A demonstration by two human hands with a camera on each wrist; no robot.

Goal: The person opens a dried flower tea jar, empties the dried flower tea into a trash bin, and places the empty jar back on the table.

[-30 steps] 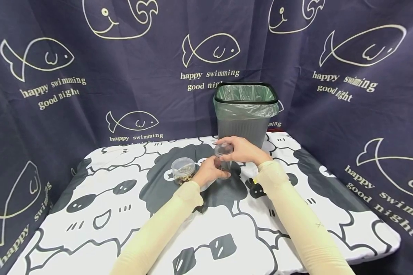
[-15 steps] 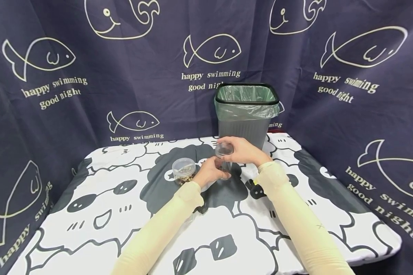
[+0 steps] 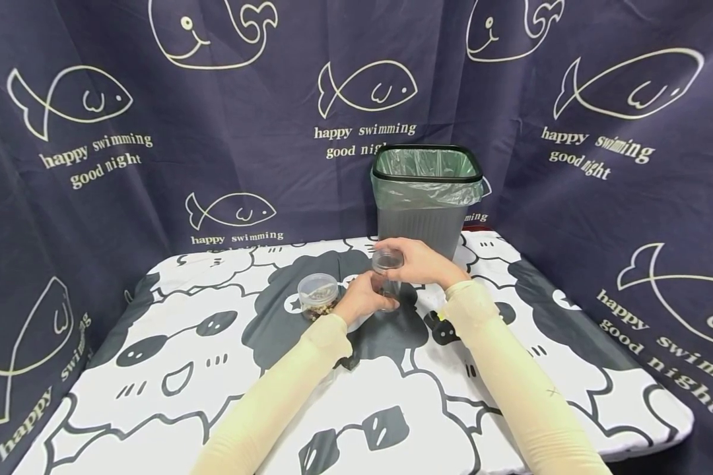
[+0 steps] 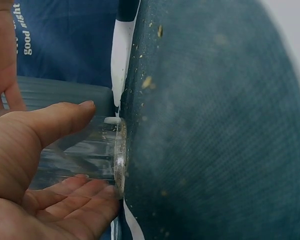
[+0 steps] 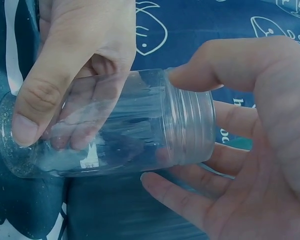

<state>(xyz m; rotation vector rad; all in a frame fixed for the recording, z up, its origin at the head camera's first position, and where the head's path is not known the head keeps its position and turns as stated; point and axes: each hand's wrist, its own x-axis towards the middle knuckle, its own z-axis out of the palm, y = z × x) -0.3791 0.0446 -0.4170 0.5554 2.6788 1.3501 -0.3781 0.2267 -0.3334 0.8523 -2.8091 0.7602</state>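
Observation:
An almost empty clear plastic jar (image 5: 140, 130) stands upright on the tablecloth, with specks of residue around its base in both wrist views. My left hand (image 3: 365, 297) grips its lower body, thumb on one side and fingers on the other. Around the ribbed top (image 5: 192, 125), which could be a lid or threaded neck, curl the thumb and fingers of my right hand (image 3: 418, 259). Left of the hands is a clear round tub (image 3: 317, 297) partly filled with mixed brown and pale bits; my left hand and sleeve lie close beside it.
A grey bin (image 3: 418, 221) with a green-tinted liner stands behind the hands. Dark fish-print curtains (image 3: 232, 132) enclose the back and sides. Small crumbs dot the dark patch of the tablecloth (image 4: 200, 125). A black object with yellow (image 3: 442, 326) sits by the right sleeve.
Both hands keep the same hold on the jar. The head view has shifted very slightly; nothing else visibly moves.

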